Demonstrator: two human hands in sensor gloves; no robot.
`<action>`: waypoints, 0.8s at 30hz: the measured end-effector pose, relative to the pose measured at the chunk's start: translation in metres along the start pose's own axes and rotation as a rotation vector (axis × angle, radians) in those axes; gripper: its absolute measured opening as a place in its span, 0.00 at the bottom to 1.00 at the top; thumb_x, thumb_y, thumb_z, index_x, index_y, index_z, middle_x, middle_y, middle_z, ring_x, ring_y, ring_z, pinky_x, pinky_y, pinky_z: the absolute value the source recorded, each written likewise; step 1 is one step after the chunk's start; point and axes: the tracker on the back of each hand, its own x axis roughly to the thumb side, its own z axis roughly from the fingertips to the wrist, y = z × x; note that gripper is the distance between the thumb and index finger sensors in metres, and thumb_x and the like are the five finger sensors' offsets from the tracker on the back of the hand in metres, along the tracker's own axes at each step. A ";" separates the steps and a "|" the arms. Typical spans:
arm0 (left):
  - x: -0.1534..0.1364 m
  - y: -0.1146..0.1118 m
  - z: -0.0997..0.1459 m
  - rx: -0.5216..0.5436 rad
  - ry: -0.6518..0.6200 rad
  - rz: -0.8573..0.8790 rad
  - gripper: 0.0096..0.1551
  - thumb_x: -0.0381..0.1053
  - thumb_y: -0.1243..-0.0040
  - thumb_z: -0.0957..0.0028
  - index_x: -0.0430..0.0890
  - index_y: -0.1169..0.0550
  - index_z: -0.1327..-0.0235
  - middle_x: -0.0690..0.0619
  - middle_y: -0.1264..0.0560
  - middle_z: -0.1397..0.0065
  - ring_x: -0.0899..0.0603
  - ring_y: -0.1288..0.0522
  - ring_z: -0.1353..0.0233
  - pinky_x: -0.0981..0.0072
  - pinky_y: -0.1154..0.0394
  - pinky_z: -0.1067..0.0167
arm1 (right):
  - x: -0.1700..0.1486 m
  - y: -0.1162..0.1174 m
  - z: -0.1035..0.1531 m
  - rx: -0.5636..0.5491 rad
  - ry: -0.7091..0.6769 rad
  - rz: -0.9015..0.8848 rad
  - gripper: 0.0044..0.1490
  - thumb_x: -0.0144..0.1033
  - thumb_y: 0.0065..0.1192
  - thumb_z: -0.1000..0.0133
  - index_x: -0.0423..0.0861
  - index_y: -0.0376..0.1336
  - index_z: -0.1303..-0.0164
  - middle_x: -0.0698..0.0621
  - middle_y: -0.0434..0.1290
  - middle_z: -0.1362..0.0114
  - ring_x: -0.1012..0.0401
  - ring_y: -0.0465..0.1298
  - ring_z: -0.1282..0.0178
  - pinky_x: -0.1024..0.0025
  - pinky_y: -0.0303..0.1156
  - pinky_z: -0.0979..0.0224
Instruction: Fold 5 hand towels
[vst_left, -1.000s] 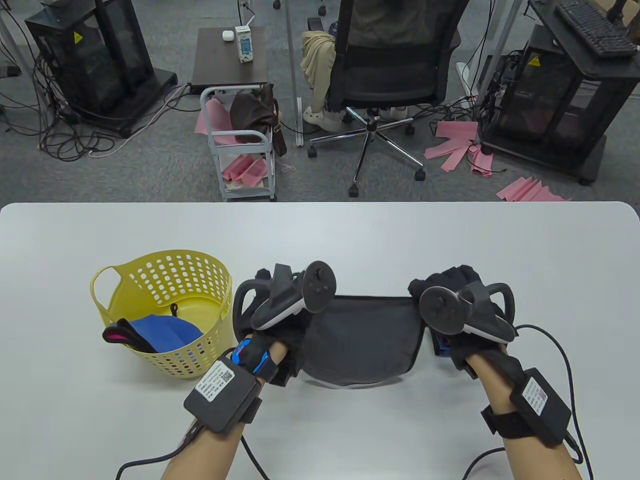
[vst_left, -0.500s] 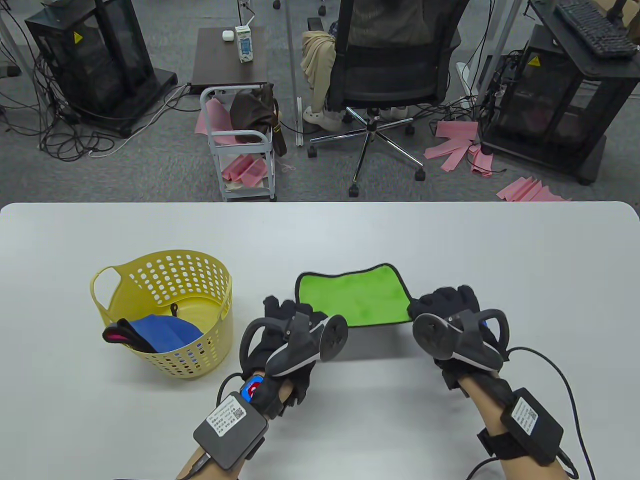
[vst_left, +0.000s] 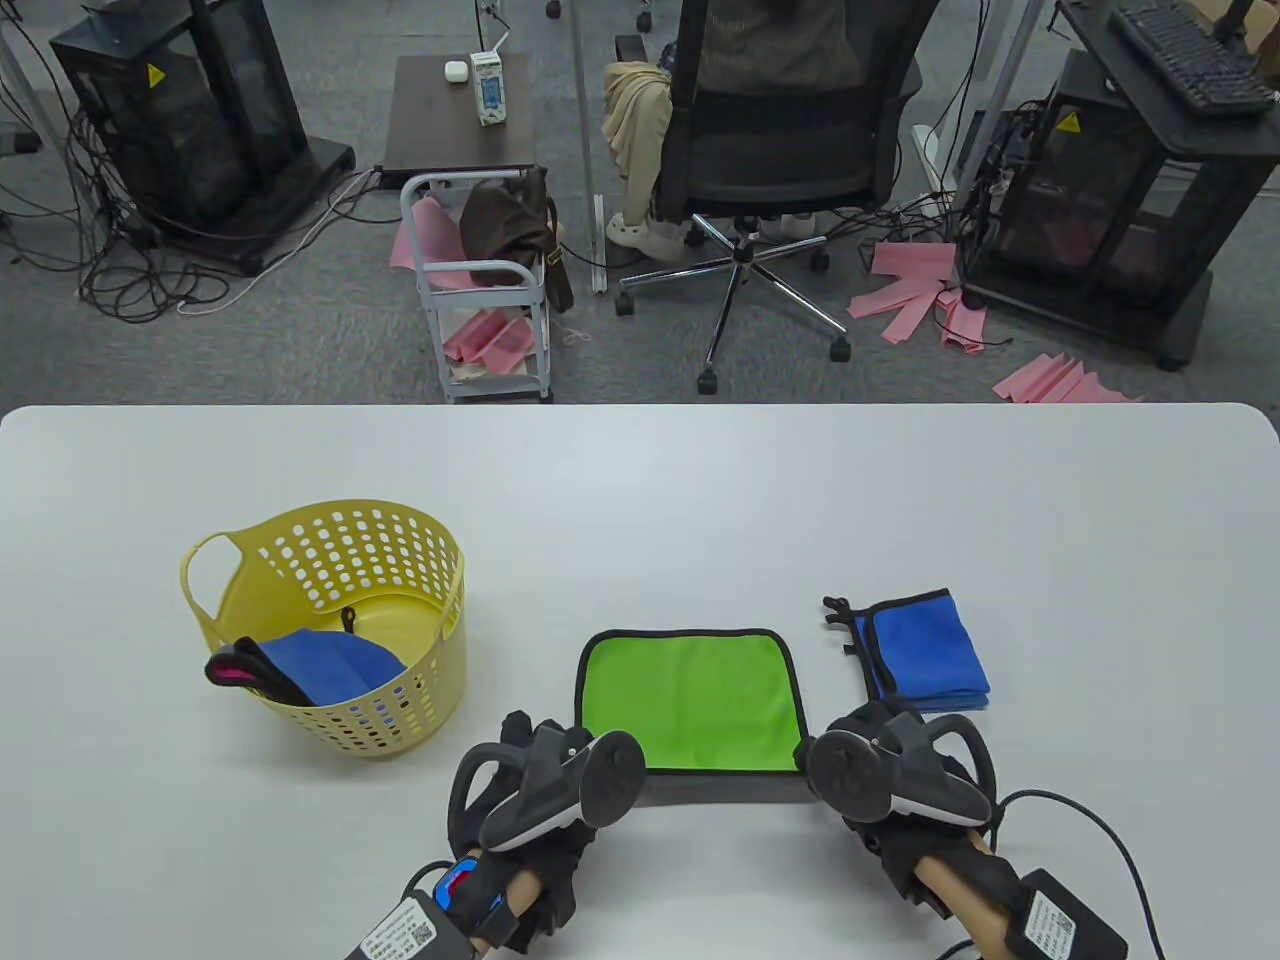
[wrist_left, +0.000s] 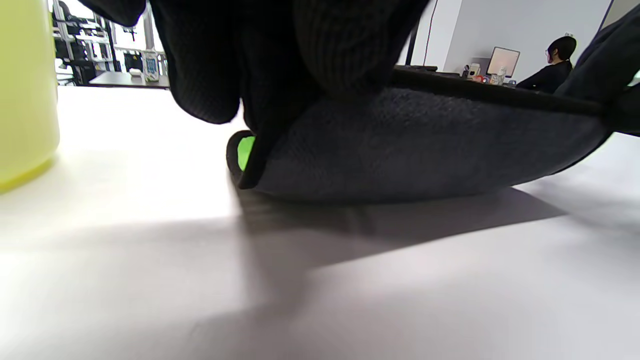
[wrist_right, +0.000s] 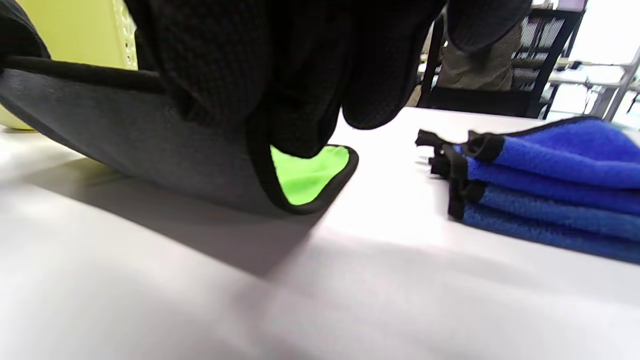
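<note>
Both hands, left (vst_left: 520, 790) and right (vst_left: 900, 785), pinch the green towel's (vst_left: 690, 700) near corners, fingers closed, lifting that edge off the bench (vst_left: 640, 480).

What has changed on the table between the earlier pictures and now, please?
The green-and-grey microfibre towel, held up grey side out a second ago, has been laid green side up and drawn toward the near table edge. The left hand and right hand came back with it and still pinch its near corners. The folded blue towel, hidden before, now shows. The yellow perforated plastic basket and its contents stayed put.
</note>
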 end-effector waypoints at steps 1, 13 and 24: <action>0.001 0.002 0.003 -0.019 -0.003 0.002 0.23 0.51 0.42 0.44 0.50 0.19 0.37 0.51 0.18 0.34 0.35 0.22 0.27 0.29 0.40 0.26 | 0.000 -0.002 0.002 0.036 -0.008 -0.017 0.23 0.40 0.68 0.43 0.50 0.71 0.38 0.51 0.79 0.35 0.47 0.74 0.33 0.36 0.61 0.26; 0.009 0.027 -0.028 0.059 0.186 -0.081 0.22 0.53 0.41 0.42 0.49 0.19 0.38 0.47 0.17 0.36 0.33 0.23 0.29 0.28 0.40 0.26 | -0.011 -0.032 -0.025 -0.178 0.126 0.062 0.23 0.41 0.72 0.44 0.51 0.70 0.40 0.52 0.79 0.36 0.48 0.74 0.34 0.36 0.61 0.26; -0.001 -0.003 -0.108 0.038 0.363 -0.219 0.22 0.55 0.43 0.43 0.53 0.20 0.38 0.50 0.18 0.35 0.35 0.22 0.29 0.30 0.38 0.26 | -0.020 0.005 -0.103 -0.160 0.311 0.184 0.22 0.42 0.73 0.46 0.52 0.72 0.42 0.52 0.79 0.37 0.48 0.75 0.35 0.37 0.62 0.27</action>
